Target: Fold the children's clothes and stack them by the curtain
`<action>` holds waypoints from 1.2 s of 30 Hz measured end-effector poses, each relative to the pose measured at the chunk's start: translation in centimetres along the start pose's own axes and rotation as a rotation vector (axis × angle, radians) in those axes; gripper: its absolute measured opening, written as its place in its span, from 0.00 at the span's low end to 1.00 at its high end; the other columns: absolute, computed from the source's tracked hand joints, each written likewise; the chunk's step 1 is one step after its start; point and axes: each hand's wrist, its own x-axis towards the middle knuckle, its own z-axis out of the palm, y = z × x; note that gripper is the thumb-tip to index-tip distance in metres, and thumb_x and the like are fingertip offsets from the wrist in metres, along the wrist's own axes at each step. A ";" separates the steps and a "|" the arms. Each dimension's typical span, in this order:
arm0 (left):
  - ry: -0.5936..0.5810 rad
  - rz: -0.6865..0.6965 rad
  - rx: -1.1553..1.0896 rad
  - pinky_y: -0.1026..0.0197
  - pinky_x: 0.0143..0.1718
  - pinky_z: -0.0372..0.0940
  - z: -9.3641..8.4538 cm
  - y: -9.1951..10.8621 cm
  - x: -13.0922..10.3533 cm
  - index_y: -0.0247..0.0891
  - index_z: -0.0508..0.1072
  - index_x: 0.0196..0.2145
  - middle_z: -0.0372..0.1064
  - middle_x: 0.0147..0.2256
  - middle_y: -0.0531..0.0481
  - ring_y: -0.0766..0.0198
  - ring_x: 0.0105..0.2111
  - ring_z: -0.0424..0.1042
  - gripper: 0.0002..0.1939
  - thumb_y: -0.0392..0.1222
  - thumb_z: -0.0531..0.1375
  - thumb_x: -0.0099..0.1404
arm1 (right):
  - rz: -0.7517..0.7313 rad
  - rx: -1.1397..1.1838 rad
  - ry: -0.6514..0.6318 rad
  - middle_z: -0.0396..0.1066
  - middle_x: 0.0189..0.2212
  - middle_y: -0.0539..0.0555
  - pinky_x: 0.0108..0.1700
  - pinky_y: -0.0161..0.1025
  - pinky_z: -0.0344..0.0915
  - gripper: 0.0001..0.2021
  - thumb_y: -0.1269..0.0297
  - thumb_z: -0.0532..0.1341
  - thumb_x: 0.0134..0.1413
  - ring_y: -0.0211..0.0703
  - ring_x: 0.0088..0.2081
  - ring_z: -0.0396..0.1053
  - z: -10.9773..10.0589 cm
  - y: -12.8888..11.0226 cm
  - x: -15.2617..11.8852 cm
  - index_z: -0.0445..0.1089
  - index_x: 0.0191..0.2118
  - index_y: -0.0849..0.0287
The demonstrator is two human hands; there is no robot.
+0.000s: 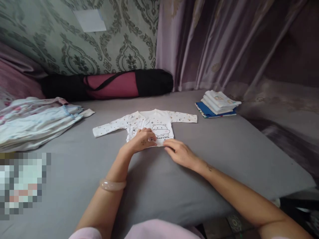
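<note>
A small white baby shirt (161,121) lies spread on the grey sheet, its dotted sleeves stretched out to both sides and a cartoon hippo printed on the front. My left hand (144,139) pinches the shirt's lower edge near the middle, fingers bent. To its right, my right hand (179,151) has its fingers together on the bottom hem at the lower right corner. A pale bangle (113,185) circles my left forearm.
Light-coloured clothes (37,121) are piled on the left. At the right back sits a stack of folded white cloths (218,102) on a blue one. A black and red long bag (112,85) lies along the wall. The bed's edge (276,196) runs at the right.
</note>
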 end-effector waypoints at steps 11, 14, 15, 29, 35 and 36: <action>-0.093 0.013 -0.127 0.62 0.41 0.61 -0.3 -0.8 0.2 0.40 0.77 0.35 0.74 0.35 0.48 0.60 0.37 0.69 0.12 0.41 0.53 0.65 | 0.231 -0.129 0.032 0.67 0.39 0.53 0.40 0.35 0.61 0.07 0.65 0.54 0.63 0.39 0.36 0.67 -0.1 2.3 0.2 0.67 0.43 0.58; -0.070 0.007 -0.041 0.61 0.41 0.61 0.1 -0.8 0.3 0.39 0.75 0.33 0.72 0.34 0.46 0.59 0.37 0.68 0.12 0.41 0.52 0.65 | 0.172 -0.248 -0.047 0.67 0.39 0.55 0.41 0.35 0.60 0.09 0.68 0.50 0.66 0.40 0.38 0.67 -0.6 1.6 0.1 0.67 0.43 0.58; -0.063 0.012 -0.014 0.60 0.41 0.61 0.1 -0.8 0.3 0.38 0.75 0.33 0.71 0.34 0.45 0.58 0.37 0.67 0.12 0.40 0.52 0.66 | 0.163 -0.281 -0.064 0.67 0.39 0.55 0.40 0.35 0.60 0.10 0.69 0.49 0.66 0.40 0.38 0.67 -0.8 1.3 0.0 0.67 0.43 0.59; -0.097 -0.050 0.083 0.58 0.41 0.61 -1.2 -0.4 0.8 0.38 0.75 0.33 0.72 0.34 0.44 0.55 0.39 0.67 0.09 0.37 0.55 0.63 | 0.337 -0.140 0.077 0.73 0.39 0.55 0.44 0.36 0.62 0.12 0.68 0.52 0.61 0.41 0.39 0.69 -3.7 6.4 3.5 0.73 0.41 0.59; 0.047 -0.198 0.181 0.58 0.42 0.61 -1.1 -0.8 2.9 0.38 0.73 0.35 0.71 0.34 0.43 0.54 0.40 0.67 0.08 0.40 0.54 0.64 | 0.198 -0.208 0.132 0.65 0.56 0.62 0.58 0.41 0.56 0.19 0.67 0.48 0.64 0.45 0.57 0.61 -1.4 6.3 5.1 0.66 0.55 0.65; 0.059 -0.251 0.203 0.57 0.42 0.61 -0.9 -1.1 3.0 0.38 0.73 0.35 0.70 0.35 0.43 0.54 0.41 0.67 0.08 0.40 0.55 0.64 | 0.146 -0.216 0.090 0.60 0.60 0.63 0.61 0.44 0.52 0.21 0.65 0.47 0.65 0.46 0.61 0.56 -0.7 5.7 5.0 0.62 0.60 0.66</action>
